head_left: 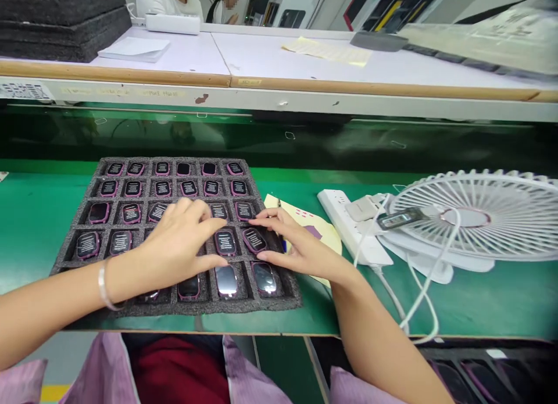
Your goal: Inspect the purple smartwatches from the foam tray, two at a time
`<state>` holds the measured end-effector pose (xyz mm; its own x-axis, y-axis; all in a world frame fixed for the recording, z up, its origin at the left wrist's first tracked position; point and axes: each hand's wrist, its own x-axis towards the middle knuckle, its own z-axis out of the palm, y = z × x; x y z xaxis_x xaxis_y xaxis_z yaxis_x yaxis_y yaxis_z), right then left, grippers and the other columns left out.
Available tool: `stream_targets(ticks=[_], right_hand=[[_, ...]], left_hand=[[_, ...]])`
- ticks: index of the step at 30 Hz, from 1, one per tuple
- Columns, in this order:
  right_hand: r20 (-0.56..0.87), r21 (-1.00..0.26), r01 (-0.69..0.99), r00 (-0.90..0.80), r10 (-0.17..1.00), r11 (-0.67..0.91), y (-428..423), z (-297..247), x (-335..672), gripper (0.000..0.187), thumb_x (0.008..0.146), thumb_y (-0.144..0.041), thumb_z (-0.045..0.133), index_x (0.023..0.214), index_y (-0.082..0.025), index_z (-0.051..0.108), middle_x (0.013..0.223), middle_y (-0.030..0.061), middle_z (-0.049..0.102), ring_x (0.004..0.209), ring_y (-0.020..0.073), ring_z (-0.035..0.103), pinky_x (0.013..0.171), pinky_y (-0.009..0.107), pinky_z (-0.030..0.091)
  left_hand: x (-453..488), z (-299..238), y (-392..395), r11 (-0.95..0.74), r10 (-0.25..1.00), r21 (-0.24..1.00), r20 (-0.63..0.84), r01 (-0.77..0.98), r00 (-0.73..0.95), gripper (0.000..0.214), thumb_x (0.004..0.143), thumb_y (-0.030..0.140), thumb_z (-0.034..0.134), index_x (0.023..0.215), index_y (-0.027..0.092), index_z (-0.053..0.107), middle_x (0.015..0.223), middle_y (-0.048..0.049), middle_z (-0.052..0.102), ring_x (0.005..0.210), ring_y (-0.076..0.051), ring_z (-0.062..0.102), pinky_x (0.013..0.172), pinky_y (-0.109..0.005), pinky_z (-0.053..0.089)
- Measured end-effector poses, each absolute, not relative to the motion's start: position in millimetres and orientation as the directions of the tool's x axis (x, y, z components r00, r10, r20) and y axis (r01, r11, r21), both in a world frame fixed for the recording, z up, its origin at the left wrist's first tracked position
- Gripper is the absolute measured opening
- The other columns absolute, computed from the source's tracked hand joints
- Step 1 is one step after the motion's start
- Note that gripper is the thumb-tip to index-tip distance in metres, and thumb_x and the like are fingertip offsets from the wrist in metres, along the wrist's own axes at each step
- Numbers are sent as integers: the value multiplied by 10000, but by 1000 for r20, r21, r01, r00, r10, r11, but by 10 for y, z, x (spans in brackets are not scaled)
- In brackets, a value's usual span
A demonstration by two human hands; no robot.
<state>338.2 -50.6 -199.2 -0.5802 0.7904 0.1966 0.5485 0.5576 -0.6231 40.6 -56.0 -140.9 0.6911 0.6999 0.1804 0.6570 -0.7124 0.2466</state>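
Observation:
A dark grey foam tray lies on the green bench, its compartments holding purple-framed smartwatch bodies. Many screens show lines of white text; others are dark or reflect light. My left hand reaches over the middle of the tray, thumb and fingers apart, hiding several watches beneath it. Near its fingertips sits one watch in its slot. At the right side of the tray, my right hand has thumb and fingers apart beside a tilted watch. Whether its fingertips touch that watch I cannot tell.
Right of the tray are a yellow paper, a white power strip with plugged-in cables and a white fan lying flat. A raised shelf runs behind, carrying black foam blocks. Two people are beyond it.

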Motion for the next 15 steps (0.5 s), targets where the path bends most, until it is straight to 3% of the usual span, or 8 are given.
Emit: stream_targets(ticks=[4, 8, 12, 15], right_hand=[[323, -527, 564, -559, 764, 636, -559, -1907, 3238, 323, 964, -320, 625, 1273, -236, 588, 1240, 129, 534, 1185, 306, 559, 1013, 478, 488], [291, -364, 488, -749, 595, 793, -704, -1703, 2675, 239, 978, -198, 594, 1215, -181, 620, 1207, 154, 574, 1129, 306, 584, 930, 464, 497], [114, -301, 356, -907, 405, 884, -832, -1577, 1880, 177, 948, -207, 672, 1121, -171, 673, 1077, 110, 622, 950, 267, 608, 802, 410, 491], [70, -251, 328, -932, 355, 911, -854, -1619, 1336, 234, 981, -358, 651, 1050, -139, 695, 999, 106, 620, 881, 272, 605, 754, 410, 483]], left_hand=[[-367, -1200, -807, -623, 779, 245, 273, 743, 564, 325, 954, 434, 576, 1180, 221, 674, 1026, -83, 625, 947, -256, 550, 854, -397, 451], [-1042, -1261, -1164, -338, 940, 284, 148, 897, 307, 359, 938, 546, 526, 997, 235, 696, 940, -58, 685, 891, -277, 634, 791, -386, 477], [-1244, -1467, -1491, -104, 992, 14, -67, 994, 105, 397, 933, 520, 460, 903, 188, 677, 870, -106, 660, 804, -335, 649, 722, -443, 492], [-1223, -1585, -1597, -33, 997, -76, -68, 997, 28, 404, 935, 486, 432, 923, 153, 659, 906, -129, 613, 771, -322, 638, 719, -447, 503]])
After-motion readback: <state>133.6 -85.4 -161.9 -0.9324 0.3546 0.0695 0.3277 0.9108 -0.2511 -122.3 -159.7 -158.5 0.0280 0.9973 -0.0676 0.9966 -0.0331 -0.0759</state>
